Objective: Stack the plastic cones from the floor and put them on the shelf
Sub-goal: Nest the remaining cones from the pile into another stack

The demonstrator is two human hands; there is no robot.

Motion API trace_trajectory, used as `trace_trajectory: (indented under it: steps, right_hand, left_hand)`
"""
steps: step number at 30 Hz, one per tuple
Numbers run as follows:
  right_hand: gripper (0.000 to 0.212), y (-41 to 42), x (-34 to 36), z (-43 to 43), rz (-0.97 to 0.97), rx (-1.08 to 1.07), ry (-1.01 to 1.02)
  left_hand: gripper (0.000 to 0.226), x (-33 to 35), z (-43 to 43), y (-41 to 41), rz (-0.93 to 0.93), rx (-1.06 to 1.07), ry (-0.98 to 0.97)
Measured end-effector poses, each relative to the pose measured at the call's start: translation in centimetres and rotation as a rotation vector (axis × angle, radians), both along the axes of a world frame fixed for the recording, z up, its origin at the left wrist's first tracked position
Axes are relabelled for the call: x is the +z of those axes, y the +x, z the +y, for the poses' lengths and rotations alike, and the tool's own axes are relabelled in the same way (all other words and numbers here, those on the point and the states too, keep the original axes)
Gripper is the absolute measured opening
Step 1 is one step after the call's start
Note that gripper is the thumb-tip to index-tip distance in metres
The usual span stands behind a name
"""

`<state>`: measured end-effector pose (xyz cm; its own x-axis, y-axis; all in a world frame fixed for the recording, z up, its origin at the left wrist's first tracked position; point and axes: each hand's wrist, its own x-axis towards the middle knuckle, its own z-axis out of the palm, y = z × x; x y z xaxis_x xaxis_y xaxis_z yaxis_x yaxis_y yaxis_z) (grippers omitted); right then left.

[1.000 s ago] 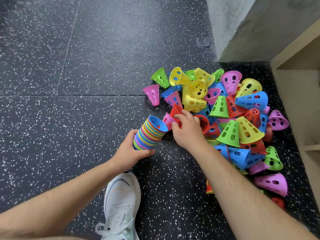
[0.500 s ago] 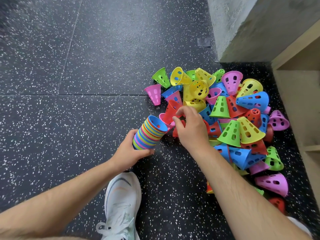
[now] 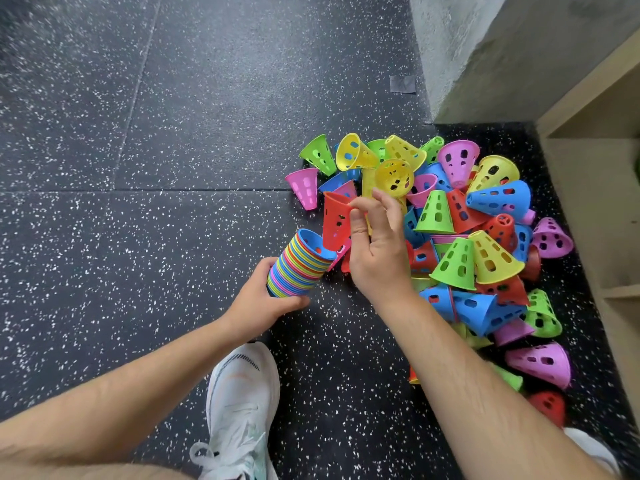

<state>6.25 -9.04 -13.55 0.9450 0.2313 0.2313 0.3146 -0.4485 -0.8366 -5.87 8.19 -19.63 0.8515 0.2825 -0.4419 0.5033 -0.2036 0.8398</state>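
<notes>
My left hand (image 3: 263, 303) grips the lower end of a many-coloured stack of nested cones (image 3: 298, 265), which lies tilted with its blue open mouth facing up and right. My right hand (image 3: 375, 244) pinches a red cone (image 3: 335, 220) by its rim, wide end up, with its narrow tip at the stack's mouth. A loose pile of cones (image 3: 467, 237) in green, yellow, blue, pink, purple and red covers the black speckled floor to the right.
A wooden shelf unit (image 3: 595, 188) stands at the right edge beside a grey concrete wall (image 3: 502, 64). My white shoe (image 3: 242, 407) is planted below the stack. A purple cone (image 3: 540, 363) and a red cone (image 3: 549, 407) lie near my right forearm.
My right hand has lifted the red cone out of the pile and brought it over the mouth of the stack. My left hand and the stack have stayed put.
</notes>
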Motion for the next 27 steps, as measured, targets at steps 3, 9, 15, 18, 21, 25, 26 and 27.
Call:
trace_trajectory:
  steps: [3, 9, 15, 18, 21, 25, 26, 27]
  right_hand:
    - [0.019, -0.9, -0.5, 0.5, 0.084, 0.118, -0.008]
    - [0.037, -1.8, -1.5, 0.7, 0.330, 0.254, -0.150]
    - [0.037, 0.5, -2.9, 0.4, 0.249, 0.173, -0.472]
    - [0.045, 0.9, -3.5, 0.7, 0.257, 0.222, -0.596]
    - [0.047, 0.9, -4.1, 1.2, 0.224, 0.241, -0.724]
    - [0.033, 0.4, -4.5, 1.2, 0.131, 0.253, -0.790]
    - [0.029, 0.2, -4.5, 1.2, 0.099, 0.266, -0.801]
    - [0.025, -0.1, -4.6, 1.1, 0.072, 0.279, -0.808]
  left_hand:
    - [0.063, -0.2, -0.1, 0.2, -0.010, 0.019, -0.007]
    - [0.065, -0.6, 0.2, 0.1, -0.007, 0.057, -0.019]
    - [0.064, -1.1, 0.9, -0.4, 0.031, 0.041, -0.039]
    - [0.066, -0.9, 1.1, -0.7, 0.048, 0.045, -0.082]
    - [0.072, -1.0, 1.4, -0.9, 0.053, 0.057, -0.120]
    - [0.067, -1.0, 1.3, -1.1, 0.043, 0.030, -0.119]
    - [0.066, -1.1, 1.2, -1.1, 0.037, 0.027, -0.115]
    - [0.066, -1.1, 1.2, -1.1, 0.035, 0.027, -0.111]
